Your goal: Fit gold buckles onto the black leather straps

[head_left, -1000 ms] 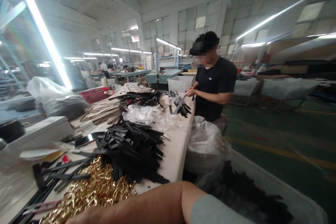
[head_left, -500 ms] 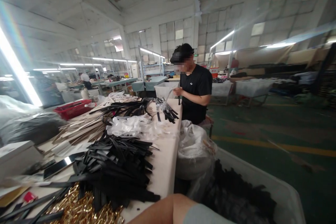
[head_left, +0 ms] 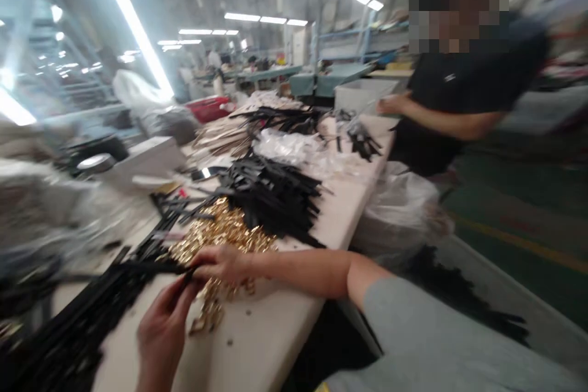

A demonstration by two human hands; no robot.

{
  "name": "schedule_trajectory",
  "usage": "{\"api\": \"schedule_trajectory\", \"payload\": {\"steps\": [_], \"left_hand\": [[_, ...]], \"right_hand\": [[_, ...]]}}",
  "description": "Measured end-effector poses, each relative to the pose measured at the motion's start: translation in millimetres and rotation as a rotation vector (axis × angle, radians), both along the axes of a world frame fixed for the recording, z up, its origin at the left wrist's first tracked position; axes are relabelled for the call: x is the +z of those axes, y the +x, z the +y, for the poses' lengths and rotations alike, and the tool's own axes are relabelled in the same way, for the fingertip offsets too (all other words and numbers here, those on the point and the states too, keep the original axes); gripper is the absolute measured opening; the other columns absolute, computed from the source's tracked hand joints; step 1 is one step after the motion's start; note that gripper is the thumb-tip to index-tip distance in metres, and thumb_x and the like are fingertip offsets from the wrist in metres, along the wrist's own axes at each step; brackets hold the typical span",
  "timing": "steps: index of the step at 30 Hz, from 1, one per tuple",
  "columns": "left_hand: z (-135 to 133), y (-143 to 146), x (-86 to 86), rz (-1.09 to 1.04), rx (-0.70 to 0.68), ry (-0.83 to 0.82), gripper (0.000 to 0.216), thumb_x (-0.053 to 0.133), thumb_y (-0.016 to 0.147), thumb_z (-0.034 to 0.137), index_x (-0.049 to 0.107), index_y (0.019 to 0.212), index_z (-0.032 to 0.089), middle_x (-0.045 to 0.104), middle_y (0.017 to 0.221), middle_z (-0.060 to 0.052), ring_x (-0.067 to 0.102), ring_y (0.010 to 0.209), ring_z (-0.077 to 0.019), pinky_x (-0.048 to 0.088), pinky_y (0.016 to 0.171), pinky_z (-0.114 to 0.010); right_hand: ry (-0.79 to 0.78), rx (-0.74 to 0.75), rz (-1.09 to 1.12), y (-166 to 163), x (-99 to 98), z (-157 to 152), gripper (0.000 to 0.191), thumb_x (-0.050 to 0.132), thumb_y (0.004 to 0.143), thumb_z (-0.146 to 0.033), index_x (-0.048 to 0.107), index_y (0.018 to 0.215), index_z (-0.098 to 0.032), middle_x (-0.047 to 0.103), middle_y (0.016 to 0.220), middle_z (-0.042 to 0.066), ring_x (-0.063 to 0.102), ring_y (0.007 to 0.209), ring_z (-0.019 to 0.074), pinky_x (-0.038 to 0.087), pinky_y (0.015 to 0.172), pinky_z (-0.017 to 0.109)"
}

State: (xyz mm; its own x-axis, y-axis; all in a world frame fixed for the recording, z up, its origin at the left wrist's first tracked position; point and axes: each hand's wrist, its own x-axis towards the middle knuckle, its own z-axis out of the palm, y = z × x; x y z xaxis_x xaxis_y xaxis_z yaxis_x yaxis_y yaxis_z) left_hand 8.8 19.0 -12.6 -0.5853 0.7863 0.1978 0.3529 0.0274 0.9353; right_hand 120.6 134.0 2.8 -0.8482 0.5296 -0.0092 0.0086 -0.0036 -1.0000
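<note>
My left hand (head_left: 166, 317) is closed, its fingertips pinching a black strap (head_left: 154, 267) that stretches off to the left. Meeting it at the strap's end, my right hand (head_left: 225, 264) is closed on the same strap; whether a metal piece is between the fingers cannot be made out. Right behind and below my hands lies a heap of gold metal buckles (head_left: 223, 226). Beyond that is a big pile of black straps (head_left: 275, 193). More black straps (head_left: 78, 324) lie to the left of my left hand, blurred.
A co-worker in a black shirt (head_left: 454, 92) stands at the table's far right side. Clear plastic (head_left: 291, 146), a phone (head_left: 209, 173), a white box (head_left: 149, 162) and a red basket (head_left: 209, 108) are on the table (head_left: 335, 220). A white sack (head_left: 399, 208) stands beside the edge.
My view has swung left and down, bringing both hands and the strap between them into sight. Earlier only part of one arm showed at the bottom edge.
</note>
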Motion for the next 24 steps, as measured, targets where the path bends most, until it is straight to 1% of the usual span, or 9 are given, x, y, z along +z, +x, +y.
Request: {"api": "schedule_trajectory", "payload": {"steps": [1,2,5,8,12,16,20,22,24], "left_hand": [[-6,-1,-0.8,-0.121,-0.001,-0.006,0.046,0.077,0.066,0.054,0.069,0.092,0.017,0.07,0.082,-0.005,0.064,0.075,-0.0209,0.052,0.07,-0.03],[-8,-2,-0.9,-0.251,0.009,0.034,0.045,0.077,0.065,0.052,0.068,0.092,0.016,0.07,0.08,-0.005,0.065,0.073,-0.0196,0.052,0.07,-0.03],[-1,-6,1.7,-0.533,0.09,0.148,0.044,0.084,0.058,0.045,0.065,0.085,0.015,0.068,0.075,-0.004,0.064,0.065,-0.0145,0.051,0.063,-0.024],[7,-8,5.6,-0.701,0.137,0.202,0.046,0.086,0.054,0.041,0.064,0.085,0.015,0.068,0.074,-0.003,0.063,0.059,-0.0115,0.05,0.058,-0.02],[6,-7,5.9,-0.799,0.105,0.211,0.046,0.088,0.052,0.043,0.067,0.082,0.014,0.067,0.072,-0.003,0.062,0.059,-0.0107,0.05,0.056,-0.018],[-1,-8,4.5,-0.73,0.03,0.128,0.05,0.087,0.055,0.042,0.072,0.091,0.012,0.069,0.075,-0.006,0.061,0.061,-0.0114,0.051,0.059,-0.02],[-4,-10,4.1,-0.413,-0.078,0.013,0.044,0.084,0.06,0.041,0.073,0.095,0.016,0.071,0.084,-0.007,0.062,0.07,-0.0175,0.053,0.065,-0.025],[-4,-11,5.2,-0.252,-0.129,-0.008,0.041,0.081,0.064,0.045,0.074,0.094,0.018,0.071,0.089,-0.008,0.064,0.077,-0.0226,0.054,0.068,-0.03],[-3,-10,6.5,-0.156,-0.157,-0.013,0.041,0.078,0.065,0.051,0.074,0.092,0.02,0.07,0.09,-0.008,0.064,0.081,-0.0264,0.055,0.07,-0.034]], "right_hand": [[-0.032,0.025,0.055,0,-3.1,2,0.005,0.063,0.08,-0.014,0.061,0.083,-0.016,0.062,0.066,-0.008,0.059,0.062,0.0057,0.048,0.061,0.013],[-0.053,0.034,0.123,0,-7.4,4,0.006,0.062,0.082,-0.017,0.06,0.087,-0.014,0.064,0.069,-0.005,0.061,0.062,0.0072,0.05,0.062,0.017],[-0.116,0.123,0.217,-2,-21.1,12,0.02,0.064,0.081,-0.026,0.056,0.093,-0.012,0.066,0.075,0.001,0.065,0.065,0.01,0.054,0.064,0.022],[-0.125,0.156,0.217,-2,-27.6,12,0.023,0.065,0.081,-0.029,0.054,0.093,-0.012,0.066,0.073,0.002,0.065,0.064,0.0108,0.055,0.064,0.024],[-0.062,0.157,0.183,-1,-27.4,10,0.018,0.061,0.083,-0.026,0.053,0.091,-0.012,0.066,0.073,0.001,0.064,0.06,0.0105,0.054,0.058,0.023],[-0.001,0.182,0.132,2,-23.5,8,0.009,0.054,0.085,-0.02,0.054,0.092,-0.013,0.063,0.07,-0.001,0.062,0.056,0.0089,0.052,0.055,0.021],[0.061,0.198,0.044,3,-25.3,8,0.008,0.051,0.086,-0.015,0.054,0.092,-0.013,0.06,0.066,-0.003,0.059,0.053,0.0085,0.05,0.052,0.02],[0.105,0.189,0.011,3,-28.1,9,0.009,0.051,0.085,-0.012,0.055,0.092,-0.013,0.059,0.064,-0.003,0.058,0.053,0.0083,0.049,0.053,0.02],[0.14,0.171,-0.009,2,-30.4,9,0.01,0.051,0.084,-0.01,0.056,0.092,-0.013,0.058,0.064,-0.003,0.058,0.054,0.008,0.048,0.053,0.019]]}}
